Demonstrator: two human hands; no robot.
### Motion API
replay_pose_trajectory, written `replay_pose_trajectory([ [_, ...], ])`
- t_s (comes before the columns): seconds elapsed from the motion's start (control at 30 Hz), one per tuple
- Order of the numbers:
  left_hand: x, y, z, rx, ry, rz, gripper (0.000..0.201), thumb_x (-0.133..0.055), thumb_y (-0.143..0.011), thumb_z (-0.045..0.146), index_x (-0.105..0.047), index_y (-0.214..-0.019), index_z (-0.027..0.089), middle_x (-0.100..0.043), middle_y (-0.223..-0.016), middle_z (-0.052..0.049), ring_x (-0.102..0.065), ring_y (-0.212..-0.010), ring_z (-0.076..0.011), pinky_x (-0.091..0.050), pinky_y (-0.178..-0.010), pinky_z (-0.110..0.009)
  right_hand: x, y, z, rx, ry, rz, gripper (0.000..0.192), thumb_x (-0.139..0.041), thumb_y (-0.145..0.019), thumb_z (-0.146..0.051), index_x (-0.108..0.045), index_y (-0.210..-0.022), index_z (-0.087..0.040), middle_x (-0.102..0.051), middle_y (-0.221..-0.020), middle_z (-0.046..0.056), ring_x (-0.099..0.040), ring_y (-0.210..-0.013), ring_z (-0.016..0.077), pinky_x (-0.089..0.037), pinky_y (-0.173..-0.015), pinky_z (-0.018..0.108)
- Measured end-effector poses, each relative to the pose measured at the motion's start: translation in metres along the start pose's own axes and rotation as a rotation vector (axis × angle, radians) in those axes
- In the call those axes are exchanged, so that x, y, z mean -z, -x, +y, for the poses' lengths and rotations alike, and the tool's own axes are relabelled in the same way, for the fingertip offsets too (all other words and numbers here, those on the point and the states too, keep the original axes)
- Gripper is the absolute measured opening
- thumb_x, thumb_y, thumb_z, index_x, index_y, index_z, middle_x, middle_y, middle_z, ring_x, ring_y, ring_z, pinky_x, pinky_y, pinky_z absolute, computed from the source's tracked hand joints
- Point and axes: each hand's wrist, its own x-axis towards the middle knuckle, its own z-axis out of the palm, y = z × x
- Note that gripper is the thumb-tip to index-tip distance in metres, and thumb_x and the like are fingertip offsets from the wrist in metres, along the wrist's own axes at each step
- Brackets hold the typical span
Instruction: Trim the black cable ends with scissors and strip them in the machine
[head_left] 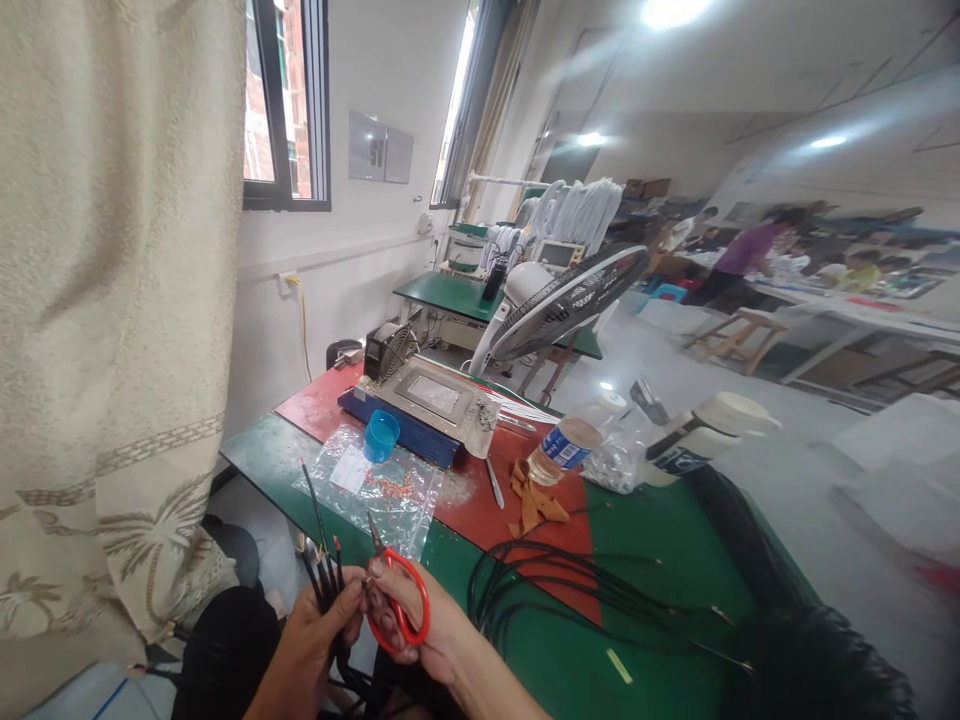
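My left hand [319,630] grips a small bunch of thin black cables [322,560] whose stripped ends point up, low in the view at the bench's near edge. Right beside it, my right hand [427,635] holds red-handled scissors [397,595], fingers through the loops, with the short blades pointing up toward the cable ends. The two hands touch each other. More black cable [570,585] lies coiled on the green bench top to the right of my hands.
A clear plastic bag [375,490] with small orange parts and a blue cup [381,436] lie beyond my hands. A flat machine [427,400], a water bottle [562,450], a white jar [705,430] and a desk fan [562,300] stand behind. A curtain [112,300] hangs left. People work far right.
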Motion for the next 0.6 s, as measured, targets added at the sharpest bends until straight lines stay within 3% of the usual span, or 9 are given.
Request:
replay_pose_trajectory([
  [0.23,0.0026,-0.0014,-0.0051,-0.005,0.007,-0.003,0.022,-0.055,-0.077,0.038,-0.057,-0.072,0.016,-0.045,-0.052,0.003,-0.042,-0.053,-0.0086,-0.032,-0.055,-0.023,-0.0036,0.0023,0.0028,-0.055,-0.075,0.05,0.044,-0.067,-0.061,-0.055,-0.05,-0.06,-0.015,-0.044,-0.039,-0.007,-0.033,-0.027,0.0027,-0.018,-0.023,0.012],
  [0.47,0.002,-0.0019,-0.0007,-0.024,-0.052,-0.001,0.025,-0.056,-0.076,0.039,-0.056,-0.067,0.015,-0.039,-0.049,0.005,-0.03,-0.049,-0.0056,-0.024,-0.05,-0.021,-0.0001,0.0015,-0.0028,0.041,0.002,0.039,0.048,-0.062,-0.065,-0.059,-0.051,-0.056,-0.013,-0.043,-0.036,-0.006,-0.034,-0.025,0.0034,-0.017,-0.022,0.012],
  [0.6,0.0051,-0.0019,-0.0008,-0.011,-0.039,-0.031,0.022,-0.06,-0.073,0.036,-0.059,-0.072,0.014,-0.043,-0.053,0.004,-0.029,-0.049,-0.0048,-0.022,-0.049,-0.021,0.0051,0.0001,-0.0047,0.046,0.058,0.021,0.046,-0.066,-0.063,-0.056,-0.053,-0.055,-0.012,-0.046,-0.038,-0.004,-0.036,-0.025,0.0038,-0.02,-0.022,0.013],
])
